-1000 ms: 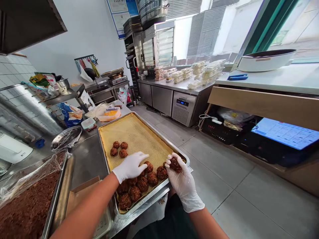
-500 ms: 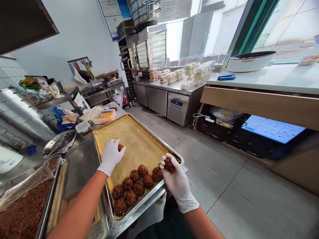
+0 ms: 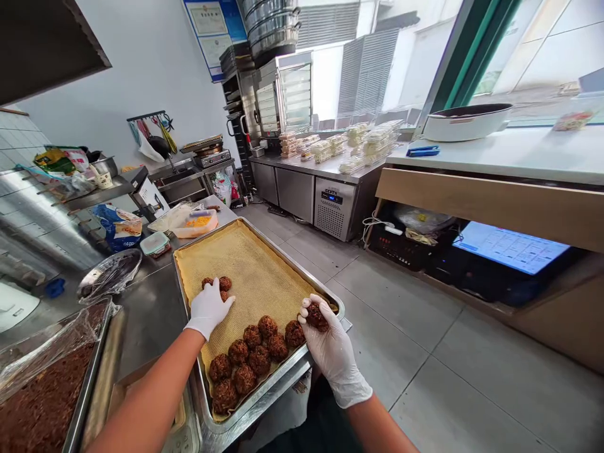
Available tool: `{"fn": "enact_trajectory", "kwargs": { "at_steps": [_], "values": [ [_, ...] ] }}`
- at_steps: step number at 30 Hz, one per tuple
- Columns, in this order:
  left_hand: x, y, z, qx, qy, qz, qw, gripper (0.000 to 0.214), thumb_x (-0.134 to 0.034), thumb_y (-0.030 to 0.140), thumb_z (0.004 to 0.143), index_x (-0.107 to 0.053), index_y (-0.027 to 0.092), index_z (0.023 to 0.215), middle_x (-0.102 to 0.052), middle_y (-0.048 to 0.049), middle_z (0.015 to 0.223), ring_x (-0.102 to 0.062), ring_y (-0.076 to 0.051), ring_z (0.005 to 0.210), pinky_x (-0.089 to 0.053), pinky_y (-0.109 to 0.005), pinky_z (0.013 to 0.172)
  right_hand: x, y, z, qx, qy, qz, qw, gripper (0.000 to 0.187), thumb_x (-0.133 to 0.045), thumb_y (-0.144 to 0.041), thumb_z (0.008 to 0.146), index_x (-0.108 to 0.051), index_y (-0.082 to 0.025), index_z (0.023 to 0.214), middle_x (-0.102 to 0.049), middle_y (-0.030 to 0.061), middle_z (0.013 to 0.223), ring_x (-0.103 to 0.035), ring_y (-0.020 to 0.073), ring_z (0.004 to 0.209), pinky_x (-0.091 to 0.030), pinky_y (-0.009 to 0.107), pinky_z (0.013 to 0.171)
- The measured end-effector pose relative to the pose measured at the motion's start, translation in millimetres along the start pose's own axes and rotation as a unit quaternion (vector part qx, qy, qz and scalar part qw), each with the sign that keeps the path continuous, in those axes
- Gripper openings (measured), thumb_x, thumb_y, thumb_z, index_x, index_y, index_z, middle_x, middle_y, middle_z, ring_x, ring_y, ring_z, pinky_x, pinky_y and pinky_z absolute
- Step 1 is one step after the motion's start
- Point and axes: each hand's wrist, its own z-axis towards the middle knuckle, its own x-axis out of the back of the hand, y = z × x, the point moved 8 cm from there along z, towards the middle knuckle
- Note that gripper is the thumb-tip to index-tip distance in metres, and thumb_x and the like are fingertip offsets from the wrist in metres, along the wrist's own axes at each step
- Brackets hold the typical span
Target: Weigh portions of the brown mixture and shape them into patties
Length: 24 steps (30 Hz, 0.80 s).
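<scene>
Head view, looking down on a steel baking tray [image 3: 292, 262] lined with a yellow mesh mat [image 3: 255, 274], set on a steel counter [image 3: 151, 314]. Left hand [image 3: 208, 308] in a white glove, palm down toward the left side of the mat, fingers spread wide among a small group of brown balls [image 3: 217, 283]; whether one sits gripped beneath the palm, impossible to tell. Right hand [image 3: 333, 352], also gloved, fingers curled close around a single ball [image 3: 316, 316], just inside the tray's right corner. A cluster of larger balls [image 3: 252, 355] packed together along the near rim.

Best handling, by the look of these rough, crumbly surfaces: cupped fingers, light pressure, each ball lowered straight down with a small gap from its neighbours. Room for moving: plenty of bare mat toward the far rim, very little along the near rim. Just left of the tray, a plastic-covered pan [image 3: 89, 371] of brown crumbs beside the left forearm [image 3: 146, 384]; to the right, open floor tiles [image 3: 425, 352].
</scene>
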Motion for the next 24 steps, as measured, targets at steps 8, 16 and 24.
{"fn": "enact_trajectory", "kwargs": {
  "at_steps": [8,16,24],
  "values": [
    [-5.0,10.9,11.2,0.011,0.011,-0.035,0.999,0.041,-0.060,0.041,0.097,-0.057,0.018,0.131,-0.063,-0.0100,0.126,-0.065,-0.023,0.105,-0.056,-0.046,0.090,-0.5,-0.5,-2.4,-0.002,-0.007,0.007,1.000,0.019,-0.069,-0.033,0.088,-0.074,-0.025,0.104,-0.068,0.0018,0.094,-0.059,0.0133,0.079,-0.053,0.026,0.070],
    [1.9,22.3,26.6,-0.053,-0.052,-0.139,0.987,0.035,-0.062,0.036,0.097,-0.060,0.018,0.127,-0.064,-0.0097,0.125,-0.066,-0.023,0.104,-0.058,-0.043,0.088,-0.8,-0.9,-2.3,0.007,-0.025,-0.003,1.000,0.019,-0.063,-0.035,0.092,-0.073,-0.026,0.105,-0.067,0.0017,0.096,-0.058,0.0133,0.080,-0.051,0.026,0.071],
    [-7.8,172.0,-9.6,-0.249,-0.086,-0.186,0.947,0.035,-0.062,0.037,0.097,-0.061,0.019,0.127,-0.063,-0.0101,0.128,-0.065,-0.024,0.108,-0.056,-0.046,0.091,-13.2,-1.6,-13.5,-0.016,-0.098,-0.087,0.991,0.017,-0.060,-0.027,0.092,-0.072,-0.019,0.099,-0.065,0.0051,0.088,-0.056,0.0152,0.070,-0.041,0.024,0.054]
  ]
}}
